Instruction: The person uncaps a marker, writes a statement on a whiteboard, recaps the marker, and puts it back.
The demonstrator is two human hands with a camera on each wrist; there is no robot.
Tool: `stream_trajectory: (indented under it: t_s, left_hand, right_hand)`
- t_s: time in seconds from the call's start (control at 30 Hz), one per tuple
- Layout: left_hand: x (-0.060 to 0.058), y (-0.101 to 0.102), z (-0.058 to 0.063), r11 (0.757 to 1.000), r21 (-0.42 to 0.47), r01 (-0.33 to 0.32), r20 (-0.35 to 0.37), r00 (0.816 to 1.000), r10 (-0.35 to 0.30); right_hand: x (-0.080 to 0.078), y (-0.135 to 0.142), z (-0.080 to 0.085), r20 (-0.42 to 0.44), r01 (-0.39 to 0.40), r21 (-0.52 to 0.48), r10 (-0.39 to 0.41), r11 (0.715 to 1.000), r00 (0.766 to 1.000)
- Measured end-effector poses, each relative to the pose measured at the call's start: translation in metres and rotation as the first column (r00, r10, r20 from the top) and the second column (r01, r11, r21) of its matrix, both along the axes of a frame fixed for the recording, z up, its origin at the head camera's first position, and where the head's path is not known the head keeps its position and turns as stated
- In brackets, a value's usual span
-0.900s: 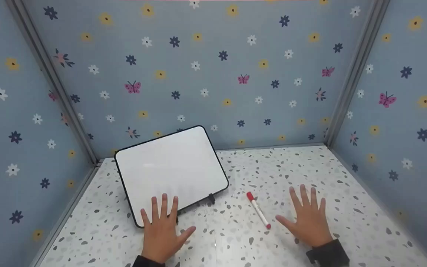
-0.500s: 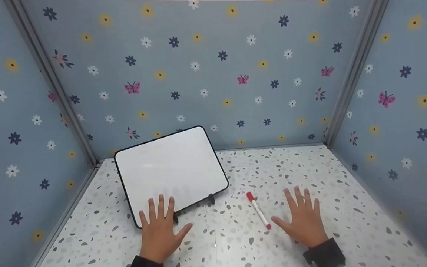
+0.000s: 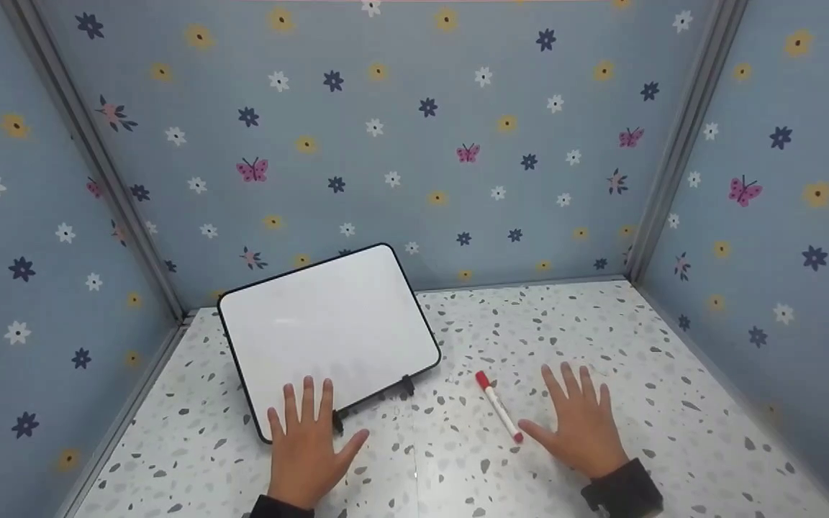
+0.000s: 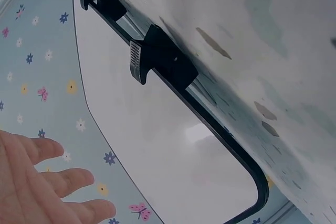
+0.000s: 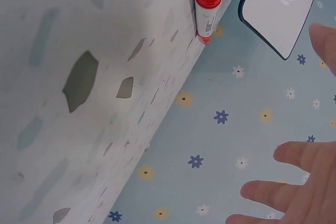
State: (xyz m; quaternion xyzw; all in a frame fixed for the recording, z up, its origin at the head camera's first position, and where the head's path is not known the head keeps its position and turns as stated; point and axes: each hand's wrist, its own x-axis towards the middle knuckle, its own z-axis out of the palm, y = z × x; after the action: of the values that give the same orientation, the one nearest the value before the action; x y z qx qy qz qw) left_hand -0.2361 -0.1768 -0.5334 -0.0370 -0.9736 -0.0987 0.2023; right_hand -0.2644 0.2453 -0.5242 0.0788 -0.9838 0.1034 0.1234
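A whiteboard (image 3: 335,324) with a thin black frame stands tilted at the left, propped on black clip feet (image 3: 407,385) along its lower edge. My left hand (image 3: 305,450), fingers spread, is in front of the board's lower left corner and overlaps it in the head view. In the left wrist view its fingers (image 4: 73,182) hold nothing, and the board's feet (image 4: 163,56) show on the table. A white marker with a red cap (image 3: 499,407) lies right of the board. Close to its right, my right hand (image 3: 580,432) is spread with nothing in it; the marker (image 5: 208,11) shows in the right wrist view.
The speckled white table (image 3: 565,324) is enclosed by light blue flowered panels (image 3: 414,144) at the back and both sides. Grey metal posts (image 3: 688,137) stand at the rear corners.
The right hand has moved a little left, nearer the marker. The left hand has shifted slightly left. Both stay spread; the board and marker have stayed in place.
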Motion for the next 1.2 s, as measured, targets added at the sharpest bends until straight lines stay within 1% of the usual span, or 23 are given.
stream_trajectory:
  t_s: [0.1,0.23,0.4,0.6,0.67,0.8,0.87,0.93,1.1,1.2]
  left_hand:
    - [-0.001,-0.001,0.001,1.000,-0.002,0.000,-0.017,1.000,0.000]
    - [-0.002,-0.001,0.003,1.000,0.001,0.000,-0.003,1.000,0.000]
    - [-0.005,-0.002,0.008,1.000,0.027,-0.002,0.001,1.000,0.002]
    - [-0.008,-0.005,0.013,0.999,0.053,-0.005,0.020,1.000,0.004]
    - [-0.010,-0.008,0.014,0.998,0.064,-0.003,0.000,1.000,0.003]
    - [-0.014,-0.016,0.018,0.995,0.101,-0.001,-0.085,0.996,0.009]
    - [-0.017,-0.023,0.019,0.992,0.125,-0.012,-0.117,0.993,0.026]
    - [-0.019,-0.030,0.020,0.987,0.155,-0.033,-0.131,0.990,0.053]
    - [-0.025,-0.050,0.025,0.966,0.231,-0.113,-0.105,0.985,0.140]
    - [-0.029,-0.063,0.027,0.948,0.270,-0.165,-0.086,0.977,0.194]
  right_hand:
    - [-0.002,-0.002,0.001,0.020,-0.001,0.000,0.001,1.000,1.000]
    - [-0.003,-0.006,0.003,0.050,-0.004,-0.018,0.004,1.000,0.999]
    - [-0.006,-0.011,0.008,0.047,-0.019,-0.026,0.020,0.999,0.999]
    - [-0.015,-0.021,0.013,0.067,-0.041,-0.017,0.042,0.999,0.997]
    - [-0.019,-0.024,0.013,0.071,-0.051,-0.009,0.052,0.999,0.996]
    - [-0.025,-0.032,0.014,0.085,-0.080,0.002,0.080,0.997,0.993]
    - [-0.028,-0.037,0.014,0.105,-0.087,-0.001,0.086,0.996,0.991]
    - [-0.030,-0.041,0.012,0.132,-0.086,-0.014,0.087,0.996,0.987]
    - [-0.037,-0.049,0.010,0.202,-0.074,-0.044,0.082,0.996,0.976]
    - [-0.042,-0.054,0.008,0.221,-0.079,-0.073,0.093,0.994,0.971]
